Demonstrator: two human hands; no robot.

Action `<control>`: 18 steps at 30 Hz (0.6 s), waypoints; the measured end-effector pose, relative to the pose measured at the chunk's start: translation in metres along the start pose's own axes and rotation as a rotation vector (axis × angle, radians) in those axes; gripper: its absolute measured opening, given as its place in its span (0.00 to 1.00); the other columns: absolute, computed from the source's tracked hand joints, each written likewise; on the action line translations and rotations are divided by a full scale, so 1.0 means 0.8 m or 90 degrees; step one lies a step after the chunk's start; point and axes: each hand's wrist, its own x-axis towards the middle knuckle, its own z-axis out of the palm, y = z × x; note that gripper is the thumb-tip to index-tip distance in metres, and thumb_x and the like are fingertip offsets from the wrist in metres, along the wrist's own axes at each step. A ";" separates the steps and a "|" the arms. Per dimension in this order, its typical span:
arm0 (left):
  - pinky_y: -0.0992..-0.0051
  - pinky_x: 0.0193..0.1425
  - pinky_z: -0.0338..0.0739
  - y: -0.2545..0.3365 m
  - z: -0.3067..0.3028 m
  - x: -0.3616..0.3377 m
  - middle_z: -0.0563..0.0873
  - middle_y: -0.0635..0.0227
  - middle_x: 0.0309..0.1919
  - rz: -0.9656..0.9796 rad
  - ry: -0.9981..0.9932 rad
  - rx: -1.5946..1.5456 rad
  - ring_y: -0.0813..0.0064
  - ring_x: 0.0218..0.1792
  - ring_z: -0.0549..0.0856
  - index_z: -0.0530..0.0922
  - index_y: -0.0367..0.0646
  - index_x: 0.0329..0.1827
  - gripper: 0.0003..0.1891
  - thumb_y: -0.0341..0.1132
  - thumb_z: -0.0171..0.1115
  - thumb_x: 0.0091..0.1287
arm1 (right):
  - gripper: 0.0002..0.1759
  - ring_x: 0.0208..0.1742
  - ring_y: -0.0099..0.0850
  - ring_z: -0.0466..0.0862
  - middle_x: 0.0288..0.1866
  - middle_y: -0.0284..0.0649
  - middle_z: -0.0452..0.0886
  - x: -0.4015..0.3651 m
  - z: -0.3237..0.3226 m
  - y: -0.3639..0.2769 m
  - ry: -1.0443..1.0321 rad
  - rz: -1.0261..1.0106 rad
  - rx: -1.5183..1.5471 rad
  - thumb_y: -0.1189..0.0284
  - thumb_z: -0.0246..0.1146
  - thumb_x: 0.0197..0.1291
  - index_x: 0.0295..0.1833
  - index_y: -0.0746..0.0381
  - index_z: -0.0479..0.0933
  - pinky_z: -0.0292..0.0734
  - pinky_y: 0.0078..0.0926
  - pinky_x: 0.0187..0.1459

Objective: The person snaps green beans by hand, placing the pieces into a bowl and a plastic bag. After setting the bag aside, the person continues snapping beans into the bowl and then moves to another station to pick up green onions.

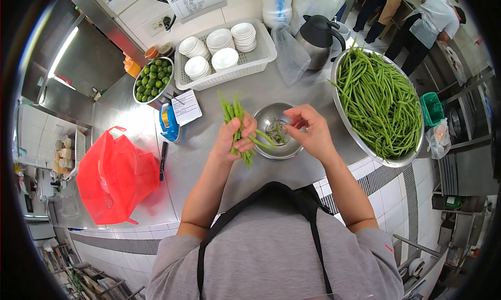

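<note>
My left hand (239, 135) is closed around a small bunch of green beans (229, 110). One bean from the bunch curves out to the right, over a small metal bowl (262, 117). Short bean trimmings (277, 132) lie in the bottom of this bowl. Above the bowl's right side is my right hand (312, 128), its thumb and fingertips pinched together. Whatever sits between those fingertips is too small to make out. To the right, a large metal bowl (342, 109) is heaped with long green beans (378, 101).
A white basket (258, 60) holds stacked small dishes. Left of it stands a bowl of limes (154, 80). A steel jug (315, 44) is at the back. Nearer are a blue tape dispenser (169, 123), a black pen (163, 160) and a red bag (117, 177). Two people work at top right.
</note>
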 end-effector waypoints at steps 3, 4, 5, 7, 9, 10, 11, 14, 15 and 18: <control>0.86 0.14 0.62 -0.005 -0.003 0.007 0.70 0.75 0.24 0.031 -0.125 -0.082 0.91 0.11 0.63 0.68 0.45 0.34 0.14 0.45 0.57 0.66 | 0.10 0.26 0.18 0.74 0.31 0.34 0.77 -0.008 0.001 -0.018 -0.018 -0.096 0.059 0.78 0.65 0.50 0.41 0.64 0.80 0.69 0.16 0.28; 0.86 0.14 0.62 -0.007 -0.003 0.008 0.69 0.76 0.23 0.040 -0.140 -0.087 0.91 0.11 0.63 0.68 0.46 0.33 0.13 0.45 0.55 0.66 | 0.10 0.25 0.18 0.74 0.29 0.35 0.78 -0.011 -0.002 -0.023 -0.094 -0.051 0.038 0.79 0.64 0.51 0.42 0.65 0.80 0.69 0.16 0.27; 0.86 0.14 0.62 -0.007 -0.003 0.010 0.69 0.76 0.23 0.049 -0.155 -0.091 0.91 0.11 0.63 0.67 0.46 0.31 0.13 0.45 0.54 0.67 | 0.10 0.24 0.18 0.74 0.27 0.35 0.78 -0.014 -0.005 -0.027 -0.168 -0.006 0.017 0.79 0.64 0.51 0.42 0.66 0.79 0.68 0.17 0.27; 0.86 0.16 0.62 -0.006 -0.003 0.015 0.69 0.76 0.24 0.056 -0.174 -0.106 0.90 0.12 0.64 0.66 0.47 0.32 0.13 0.45 0.53 0.68 | 0.09 0.23 0.18 0.73 0.26 0.35 0.78 -0.019 -0.008 -0.033 -0.181 0.037 -0.002 0.78 0.63 0.53 0.41 0.67 0.79 0.68 0.17 0.26; 0.86 0.17 0.63 -0.006 -0.003 0.018 0.69 0.76 0.24 0.068 -0.191 -0.122 0.90 0.13 0.65 0.65 0.47 0.32 0.13 0.44 0.52 0.68 | 0.08 0.22 0.18 0.73 0.24 0.35 0.78 -0.023 -0.008 -0.030 -0.199 0.078 -0.022 0.78 0.62 0.54 0.41 0.67 0.79 0.67 0.17 0.25; 0.85 0.17 0.63 -0.006 -0.003 0.018 0.69 0.76 0.24 0.077 -0.176 -0.133 0.89 0.13 0.65 0.65 0.47 0.32 0.13 0.45 0.50 0.69 | 0.07 0.21 0.17 0.73 0.23 0.35 0.77 -0.025 -0.005 -0.023 -0.185 0.077 -0.015 0.78 0.62 0.55 0.40 0.67 0.79 0.67 0.16 0.24; 0.85 0.17 0.63 -0.006 -0.003 0.018 0.68 0.77 0.24 0.086 -0.159 -0.143 0.89 0.13 0.65 0.65 0.47 0.32 0.13 0.46 0.48 0.70 | 0.06 0.21 0.17 0.73 0.23 0.34 0.77 -0.028 -0.002 -0.018 -0.170 0.075 -0.007 0.77 0.61 0.56 0.38 0.67 0.79 0.67 0.16 0.23; 0.85 0.18 0.63 -0.011 -0.002 0.019 0.68 0.77 0.24 0.120 -0.078 -0.251 0.88 0.12 0.65 0.66 0.48 0.32 0.15 0.48 0.44 0.71 | 0.06 0.22 0.17 0.73 0.23 0.33 0.77 -0.032 0.012 -0.013 0.025 0.030 0.011 0.75 0.60 0.58 0.36 0.68 0.78 0.67 0.15 0.25; 0.85 0.18 0.63 -0.014 -0.003 0.020 0.68 0.77 0.24 0.121 -0.080 -0.250 0.88 0.12 0.65 0.66 0.48 0.32 0.15 0.48 0.44 0.71 | 0.06 0.22 0.17 0.73 0.23 0.33 0.77 -0.030 0.015 -0.010 0.024 0.027 0.010 0.75 0.60 0.58 0.36 0.68 0.78 0.67 0.15 0.25; 0.84 0.17 0.63 -0.021 -0.001 0.019 0.68 0.77 0.23 0.145 -0.049 -0.259 0.88 0.12 0.66 0.66 0.48 0.31 0.16 0.48 0.41 0.72 | 0.05 0.24 0.17 0.72 0.24 0.33 0.77 -0.023 0.021 -0.005 0.102 0.158 0.268 0.76 0.59 0.60 0.36 0.68 0.76 0.68 0.14 0.27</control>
